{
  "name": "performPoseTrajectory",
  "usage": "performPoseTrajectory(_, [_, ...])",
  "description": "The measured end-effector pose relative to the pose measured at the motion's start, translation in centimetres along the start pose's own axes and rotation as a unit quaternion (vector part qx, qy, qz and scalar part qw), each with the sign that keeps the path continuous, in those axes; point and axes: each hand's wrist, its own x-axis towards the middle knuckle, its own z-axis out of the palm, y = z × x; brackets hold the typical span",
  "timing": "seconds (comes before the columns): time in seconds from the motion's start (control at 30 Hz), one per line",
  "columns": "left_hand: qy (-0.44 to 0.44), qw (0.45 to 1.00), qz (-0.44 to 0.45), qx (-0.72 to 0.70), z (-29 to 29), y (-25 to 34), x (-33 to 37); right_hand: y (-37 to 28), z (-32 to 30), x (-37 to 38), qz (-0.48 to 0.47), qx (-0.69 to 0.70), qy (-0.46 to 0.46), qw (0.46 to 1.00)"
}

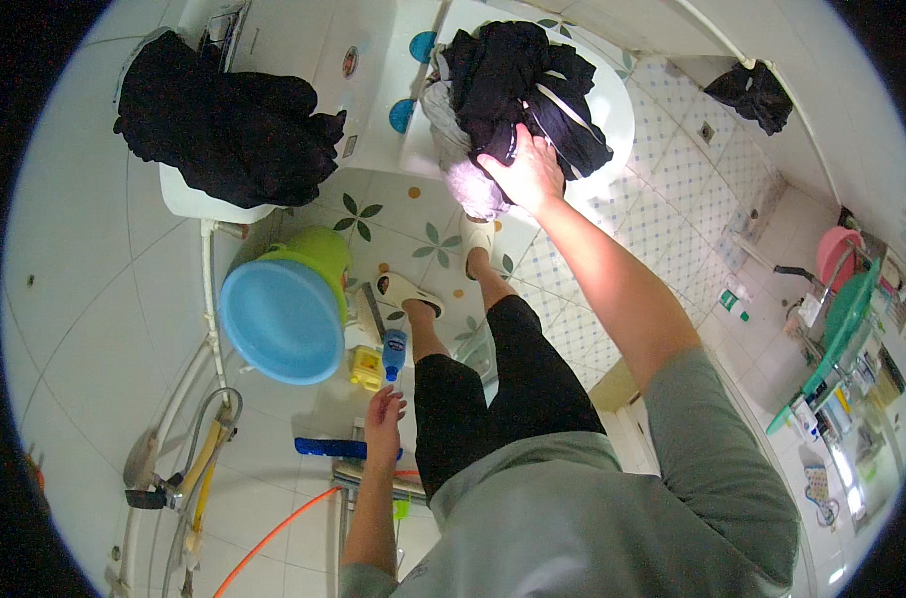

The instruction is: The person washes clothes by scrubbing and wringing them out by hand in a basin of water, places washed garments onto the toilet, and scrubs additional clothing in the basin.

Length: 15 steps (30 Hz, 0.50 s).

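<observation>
A tiled bathroom floor [94, 329] with white tiles and a leaf-patterned patch is seen from above, curved by the lens. At the bottom centre of the frame, the left hand [383, 417] is held low with fingers loosely spread, gripping nothing, just below a small blue bottle [394, 354] and a yellow object [365, 367]; a blue bar-shaped item [328, 448] lies just beside the wrist, and an orange hose [274, 533] runs toward the lower left. Left of centre, a light blue basin [284, 317] is set in a green bucket [325, 249]. Near the middle of the frame, two feet in pale slippers [405, 291] are planted on the patterned tiles. Higher up, at the upper centre, the right hand [525, 171] is pressed palm-down on a heap of dark clothes [518, 85] piled with a pale garment [463, 164] on a white washing machine [612, 110], fingers curled over the fabric. At the upper left, a second pile of black clothing [224, 125] is draped over a white ledge [189, 197]. At the far right edge, a pink basin [837, 254] and a green rack [842, 329] are visible.
</observation>
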Motion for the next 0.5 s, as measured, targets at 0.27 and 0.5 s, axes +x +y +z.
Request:
performPoseTrajectory(0.27, [-0.004, 0.999, 0.031, -0.016, 0.5, 0.7, 0.8, 6.3, -1.9, 0.7, 0.010, 0.242, 0.004, 0.970])
performPoseTrajectory(0.5, [-0.018, 0.999, 0.040, -0.029, -0.4, 0.2, 1.5, 3.5, -6.3, -3.9, 0.080, 0.518, -0.078, 0.848])
